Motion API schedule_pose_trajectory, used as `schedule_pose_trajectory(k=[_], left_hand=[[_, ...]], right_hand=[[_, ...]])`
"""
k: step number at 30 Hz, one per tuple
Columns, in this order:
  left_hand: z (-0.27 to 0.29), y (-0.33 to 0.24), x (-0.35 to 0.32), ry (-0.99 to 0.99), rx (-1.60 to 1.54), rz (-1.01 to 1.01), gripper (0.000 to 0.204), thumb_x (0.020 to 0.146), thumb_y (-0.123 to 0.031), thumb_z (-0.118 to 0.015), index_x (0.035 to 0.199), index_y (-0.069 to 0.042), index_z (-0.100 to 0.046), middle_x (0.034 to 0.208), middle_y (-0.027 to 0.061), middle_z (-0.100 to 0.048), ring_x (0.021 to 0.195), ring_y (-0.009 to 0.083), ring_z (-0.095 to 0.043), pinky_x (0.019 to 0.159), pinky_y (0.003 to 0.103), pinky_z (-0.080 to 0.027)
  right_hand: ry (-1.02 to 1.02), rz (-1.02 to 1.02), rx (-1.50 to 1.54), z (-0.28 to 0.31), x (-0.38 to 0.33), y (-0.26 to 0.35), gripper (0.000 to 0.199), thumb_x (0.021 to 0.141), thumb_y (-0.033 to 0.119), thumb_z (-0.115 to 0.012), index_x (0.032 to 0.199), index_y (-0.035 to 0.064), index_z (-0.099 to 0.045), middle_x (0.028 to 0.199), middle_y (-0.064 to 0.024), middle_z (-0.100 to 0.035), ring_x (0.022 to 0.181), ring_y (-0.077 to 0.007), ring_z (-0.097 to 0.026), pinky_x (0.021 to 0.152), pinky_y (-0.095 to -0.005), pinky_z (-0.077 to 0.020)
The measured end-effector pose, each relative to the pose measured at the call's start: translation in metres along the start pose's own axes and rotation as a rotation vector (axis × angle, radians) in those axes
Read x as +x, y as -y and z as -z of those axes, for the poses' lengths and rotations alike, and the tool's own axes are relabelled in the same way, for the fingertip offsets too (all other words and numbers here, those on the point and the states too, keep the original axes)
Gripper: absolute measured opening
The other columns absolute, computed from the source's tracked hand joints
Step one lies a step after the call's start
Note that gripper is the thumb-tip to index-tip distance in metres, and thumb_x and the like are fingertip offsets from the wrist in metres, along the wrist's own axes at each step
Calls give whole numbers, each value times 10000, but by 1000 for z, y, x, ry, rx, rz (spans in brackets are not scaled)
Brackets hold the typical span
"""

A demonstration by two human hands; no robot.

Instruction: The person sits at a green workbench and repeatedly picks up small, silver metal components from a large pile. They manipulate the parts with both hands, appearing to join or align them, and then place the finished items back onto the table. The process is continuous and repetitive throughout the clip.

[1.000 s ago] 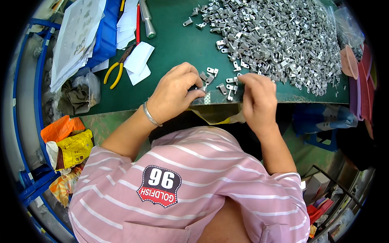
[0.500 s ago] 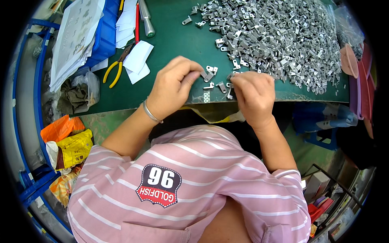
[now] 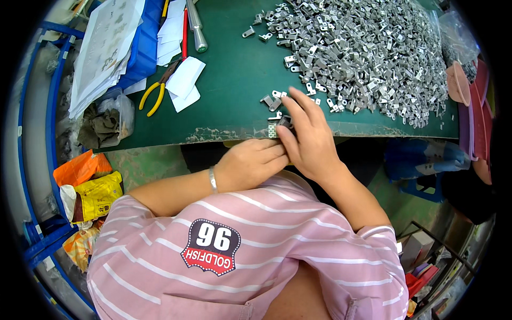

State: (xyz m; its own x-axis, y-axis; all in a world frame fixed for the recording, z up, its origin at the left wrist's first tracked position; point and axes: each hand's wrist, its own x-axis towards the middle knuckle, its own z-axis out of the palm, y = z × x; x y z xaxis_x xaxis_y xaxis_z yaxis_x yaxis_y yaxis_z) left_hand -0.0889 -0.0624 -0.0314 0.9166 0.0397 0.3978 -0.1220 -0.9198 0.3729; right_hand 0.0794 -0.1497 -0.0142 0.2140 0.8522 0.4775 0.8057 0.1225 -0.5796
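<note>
My right hand [image 3: 312,138] is over the near edge of the green table, its fingers apart and thumb stretched out. Small grey metal brackets [image 3: 286,121] lie beside its thumb and forefinger, partly covered. Just in front of the table edge, my left hand [image 3: 250,164] is held low with its fingers stretched toward the right hand. Their tips are hidden where the hands meet, and whatever its palm may hold is out of sight. A few more brackets [image 3: 271,102] lie just beyond, near a small green-and-white patterned strip [image 3: 272,131].
A large heap of metal brackets [image 3: 368,58] covers the table's far right. At left are yellow-handled pliers [image 3: 153,98], paper slips [image 3: 185,77], a blue bin [image 3: 140,50] and a clear container with dark cloth [image 3: 98,125]. A pink basket [image 3: 458,84] stands at the right edge.
My left hand has come back off the tabletop to its front edge. The right hand has shifted left and spread its fingers; the two hands now meet.
</note>
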Motion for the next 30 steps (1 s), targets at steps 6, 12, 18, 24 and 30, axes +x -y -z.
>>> schedule_pose_trajectory(k=[6, 12, 18, 24, 30], left_hand=[[-43, -8, -9, 523, -242, 249, 368, 878, -108, -566, 1233, -78, -662, 1198, 201, -666, 1105, 364, -648, 922, 442, -531], [-68, -1, -22, 198, -168, 5, 352, 899, -106, -544, 1235, -52, -632, 1217, 199, -644, 1106, 382, -634, 939, 445, -528], [-51, -5, -15, 491, 65, -87, 532, 906, -162, -518, 1429, -255, -545, 605, -6, -613, 566, 200, -640, 589, 356, -494], [-51, -4, -9, 573, 18, -74, 649, 889, -151, -530, 1523, -262, -453, 612, 14, -612, 552, 217, -631, 563, 365, -491], [-55, -2, -11, 488, -64, -64, 657, 888, -136, -531, 1527, -262, -448, 586, 9, -576, 551, 220, -628, 554, 373, -491]], right_hand=[[39, 221, 4, -32, 17, -5, 249, 800, 93, -744, 1036, 31, -697, 1201, -133, -659, 1143, -374, -603, 950, -446, -519], [-8, 405, 50, -14, -25, -3, 248, 754, 78, -741, 990, 14, -700, 1139, -121, -670, 1081, -324, -630, 902, -456, -532], [-133, 87, -253, 23, -29, -13, 332, 842, 102, -703, 1156, 3, -662, 1189, -179, -612, 1102, -368, -581, 981, -493, -456], [-75, -117, -411, 11, -2, -23, 662, 848, 200, -764, 1375, -89, -486, 1336, -288, -460, 1209, -507, -411, 1047, -574, -360], [-33, -142, -313, -3, 19, -17, 489, 903, 118, -693, 1342, -53, -561, 1328, -273, -483, 1225, -452, -423, 1062, -522, -358]])
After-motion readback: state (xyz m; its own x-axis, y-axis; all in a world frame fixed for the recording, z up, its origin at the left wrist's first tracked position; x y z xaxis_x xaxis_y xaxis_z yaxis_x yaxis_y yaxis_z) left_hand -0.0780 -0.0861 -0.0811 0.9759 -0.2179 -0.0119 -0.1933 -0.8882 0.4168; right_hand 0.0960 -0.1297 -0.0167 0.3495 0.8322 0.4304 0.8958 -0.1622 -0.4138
